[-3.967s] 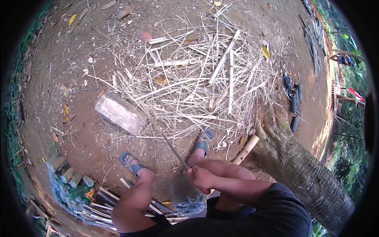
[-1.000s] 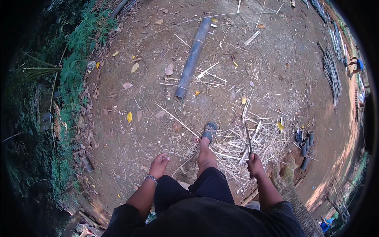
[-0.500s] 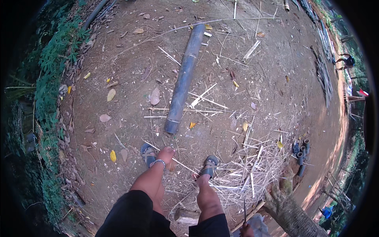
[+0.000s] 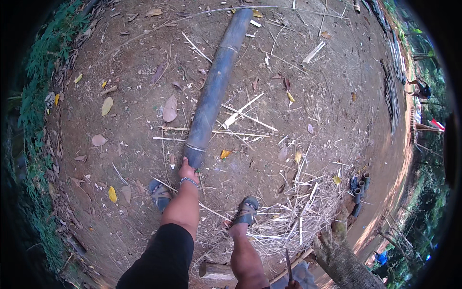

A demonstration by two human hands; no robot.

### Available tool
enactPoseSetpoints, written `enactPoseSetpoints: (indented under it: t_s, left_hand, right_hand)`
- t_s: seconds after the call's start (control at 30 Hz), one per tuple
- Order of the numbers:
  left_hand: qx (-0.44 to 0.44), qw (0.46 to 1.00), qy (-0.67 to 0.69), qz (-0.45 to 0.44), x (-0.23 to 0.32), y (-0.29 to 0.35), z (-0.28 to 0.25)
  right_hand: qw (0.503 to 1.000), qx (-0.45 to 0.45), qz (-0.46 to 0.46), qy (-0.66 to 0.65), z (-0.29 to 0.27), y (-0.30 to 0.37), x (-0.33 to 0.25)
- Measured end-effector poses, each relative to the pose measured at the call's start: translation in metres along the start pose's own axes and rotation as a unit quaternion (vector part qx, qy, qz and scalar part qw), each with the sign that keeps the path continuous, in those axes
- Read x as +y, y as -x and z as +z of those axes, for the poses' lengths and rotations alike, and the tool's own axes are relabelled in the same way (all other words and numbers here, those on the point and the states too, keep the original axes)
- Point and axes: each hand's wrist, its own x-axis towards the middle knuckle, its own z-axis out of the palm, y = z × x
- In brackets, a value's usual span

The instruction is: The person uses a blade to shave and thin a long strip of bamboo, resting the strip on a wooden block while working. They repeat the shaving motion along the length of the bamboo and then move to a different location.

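Note:
A thick dark bamboo pole (image 4: 211,91) lies on the dirt, slanting away from me to the far side. At its near end is my left hand (image 4: 188,172), closed on it, with the thumb along the left side and the other fingers mostly hidden. A bracelet circles that wrist. Low in the picture, right of my right leg, my right hand (image 4: 292,285) shows only in part, closed around the handle of a knife (image 4: 288,264) whose narrow blade points up and away. Split bamboo strips (image 4: 243,111) lie beside and under the pole.
A heap of bamboo shavings (image 4: 288,219) covers the ground right of my sandalled foot. Tree roots (image 4: 337,255) and a short log (image 4: 216,270) lie close by. Cut bamboo tubes (image 4: 358,192) stand at the right. Another person (image 4: 422,90) is far off at right.
My left hand has reached forward from between my feet to the pole's near end and closed on it. The knife stays in my right hand. The view has shifted slightly.

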Motion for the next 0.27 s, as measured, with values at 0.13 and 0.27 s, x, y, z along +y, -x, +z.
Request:
enactPoseSetpoints:
  t_s: [0.13, 0.27]
  left_hand:
    - [-0.072, 0.984, 0.133, 0.093, 0.010, 0.053, -0.003]
    - [-0.086, 0.964, 0.160, 0.191, 0.062, 0.140, -0.007]
  right_hand:
    - [0.992, 0.042, -0.066, 0.097, -0.023, -0.024, -0.004]
    - [0.992, 0.029, -0.066, 0.105, -0.031, 0.036, -0.116]
